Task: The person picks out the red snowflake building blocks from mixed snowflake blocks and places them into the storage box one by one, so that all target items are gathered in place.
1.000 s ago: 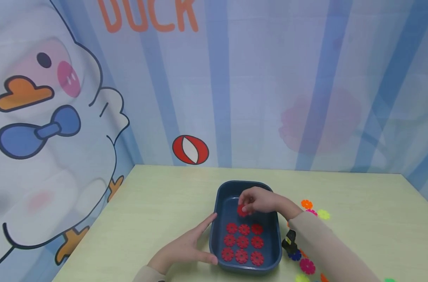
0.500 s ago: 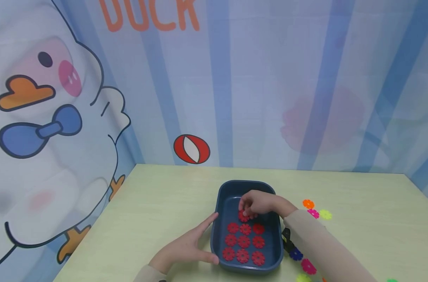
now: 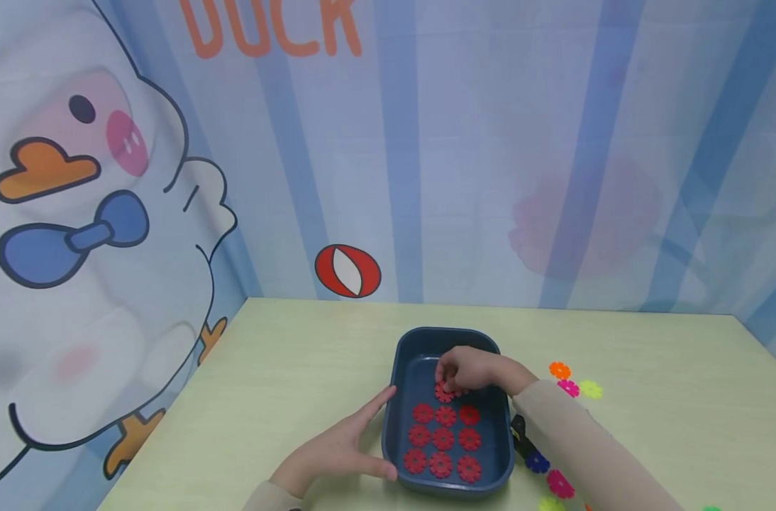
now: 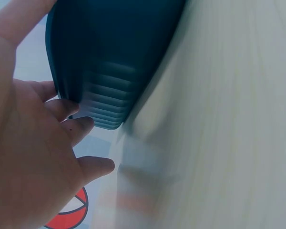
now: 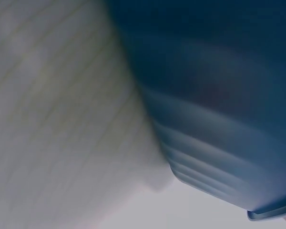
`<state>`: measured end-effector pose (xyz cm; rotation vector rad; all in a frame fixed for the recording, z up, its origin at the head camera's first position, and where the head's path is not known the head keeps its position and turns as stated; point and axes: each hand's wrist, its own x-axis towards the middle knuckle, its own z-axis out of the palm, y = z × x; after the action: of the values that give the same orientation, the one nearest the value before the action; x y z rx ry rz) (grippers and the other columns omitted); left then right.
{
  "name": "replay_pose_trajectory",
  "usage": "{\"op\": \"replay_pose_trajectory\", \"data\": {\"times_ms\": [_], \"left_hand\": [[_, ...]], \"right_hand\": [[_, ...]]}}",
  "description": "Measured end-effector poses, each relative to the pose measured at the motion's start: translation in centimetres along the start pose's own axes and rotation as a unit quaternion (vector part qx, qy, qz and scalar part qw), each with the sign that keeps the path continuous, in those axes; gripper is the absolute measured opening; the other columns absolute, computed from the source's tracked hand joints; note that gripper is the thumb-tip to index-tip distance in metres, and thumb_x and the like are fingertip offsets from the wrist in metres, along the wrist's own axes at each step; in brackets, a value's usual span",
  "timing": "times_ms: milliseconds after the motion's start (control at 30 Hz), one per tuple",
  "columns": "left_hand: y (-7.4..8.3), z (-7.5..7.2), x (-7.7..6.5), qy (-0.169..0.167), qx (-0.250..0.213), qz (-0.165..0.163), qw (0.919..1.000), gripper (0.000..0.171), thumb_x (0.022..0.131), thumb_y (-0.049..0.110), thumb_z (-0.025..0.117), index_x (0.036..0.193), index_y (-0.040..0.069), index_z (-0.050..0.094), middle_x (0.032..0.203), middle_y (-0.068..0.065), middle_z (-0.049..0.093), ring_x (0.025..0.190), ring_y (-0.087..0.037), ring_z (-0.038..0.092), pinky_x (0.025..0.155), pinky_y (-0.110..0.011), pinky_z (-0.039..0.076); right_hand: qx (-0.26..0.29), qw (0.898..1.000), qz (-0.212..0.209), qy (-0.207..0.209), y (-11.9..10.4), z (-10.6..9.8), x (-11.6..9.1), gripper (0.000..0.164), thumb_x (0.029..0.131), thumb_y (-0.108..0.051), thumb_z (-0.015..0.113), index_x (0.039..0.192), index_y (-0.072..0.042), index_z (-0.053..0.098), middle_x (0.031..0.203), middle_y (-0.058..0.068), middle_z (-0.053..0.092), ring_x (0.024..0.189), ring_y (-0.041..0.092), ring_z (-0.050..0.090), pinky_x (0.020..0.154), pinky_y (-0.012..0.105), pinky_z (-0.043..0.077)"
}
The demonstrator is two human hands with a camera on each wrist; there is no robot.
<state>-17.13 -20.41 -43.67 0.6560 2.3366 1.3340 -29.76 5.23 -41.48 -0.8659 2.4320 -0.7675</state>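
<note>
A dark blue rectangular tray [image 3: 426, 484] stands on the table, with red flower-shaped plastic discs [image 3: 441, 465] in three rows inside its near part. My right hand [image 3: 469, 367] reaches over the tray's right side, thumb and fingers pinching a red flower-shaped disc [image 3: 444, 394] low over the tray floor, just beyond the rows. Another bit of red shows beside it, mostly hidden under the hand. At the tray's left side, my left hand [image 3: 337, 447] is spread, thumb and fingers straight against the wall. The left wrist view shows these fingers [image 4: 76, 129] by the outer wall.
Right of the tray lie loose flower discs: orange [image 3: 560, 370], pink [image 3: 568, 387], yellow [image 3: 590, 389], dark blue [image 3: 537, 461] and magenta [image 3: 560, 483]. A black object [image 3: 520, 436] lies against the tray's right wall, partly behind the sleeve. A printed curtain [image 3: 458, 177] hangs behind the table.
My right hand has lowered the red disc toward the tray floor and moved slightly nearer to the rows. The left hand keeps its place at the tray's side.
</note>
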Motion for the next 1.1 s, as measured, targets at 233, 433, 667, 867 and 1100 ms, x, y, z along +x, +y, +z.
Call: {"op": "replay_pose_trajectory", "data": {"times_ms": [233, 433, 667, 867, 1100], "left_hand": [[0.1, 0.1, 0.0, -0.001, -0.001, 0.008, 1.0, 0.11, 0.076, 0.05, 0.077, 0.157, 0.021, 0.008, 0.162, -0.003, 0.009, 0.148, -0.028, 0.011, 0.115, -0.058, 0.019], [0.1, 0.1, 0.1, -0.001, 0.004, 0.007, 1.0, 0.11, 0.077, 0.049, 0.077, 0.157, 0.021, 0.008, 0.162, -0.004, 0.01, 0.148, -0.029, 0.012, 0.115, -0.058, 0.019], [0.1, -0.1, 0.0, -0.005, 0.001, 0.001, 1.0, 0.109, 0.077, 0.049, 0.078, 0.157, 0.022, 0.008, 0.162, -0.002, 0.01, 0.148, -0.027, 0.012, 0.115, -0.058, 0.019], [0.2, -0.2, -0.1, 0.002, 0.014, 0.003, 0.9999, 0.109, 0.077, 0.047, 0.078, 0.157, 0.021, 0.009, 0.162, -0.004, 0.011, 0.147, -0.031, 0.014, 0.114, -0.059, 0.02], [0.4, -0.6, -0.5, 0.007, 0.016, 0.013, 0.9998, 0.115, 0.074, 0.041, 0.082, 0.156, 0.023, 0.004, 0.162, -0.003, 0.01, 0.147, -0.028, 0.014, 0.115, -0.059, 0.018]], "right_hand": [[-0.01, 1.0, 0.012, 0.004, 0.1, 0.1, 0.0, 0.01, 0.088, 0.002, 0.064, 0.09, -0.008, 0.066, 0.068, 0.001, 0.06, 0.06, 0.013, 0.055, 0.055, 0.026, 0.046], [-0.012, 1.0, 0.017, 0.003, -0.1, 0.1, -0.2, 0.008, 0.087, 0.0, 0.066, 0.092, -0.007, 0.067, 0.068, 0.002, 0.061, 0.06, 0.013, 0.056, 0.057, 0.025, 0.048], [-0.028, 1.0, 0.009, 0.009, -0.6, -0.2, -0.5, 0.008, 0.087, -0.008, 0.07, 0.094, -0.01, 0.068, 0.068, -0.001, 0.062, 0.062, 0.012, 0.057, 0.059, 0.027, 0.049], [-0.045, 0.997, -0.067, -0.002, -1.4, -2.4, -2.4, 0.023, 0.09, -0.021, 0.067, 0.107, -0.005, 0.067, 0.076, -0.005, 0.062, 0.066, 0.009, 0.056, 0.063, 0.026, 0.048], [-0.075, 0.99, -0.119, 0.029, -2.0, -5.2, -6.7, 0.034, 0.089, -0.035, 0.069, 0.111, -0.009, 0.066, 0.094, -0.005, 0.062, 0.08, 0.008, 0.057, 0.072, 0.026, 0.052]]}}
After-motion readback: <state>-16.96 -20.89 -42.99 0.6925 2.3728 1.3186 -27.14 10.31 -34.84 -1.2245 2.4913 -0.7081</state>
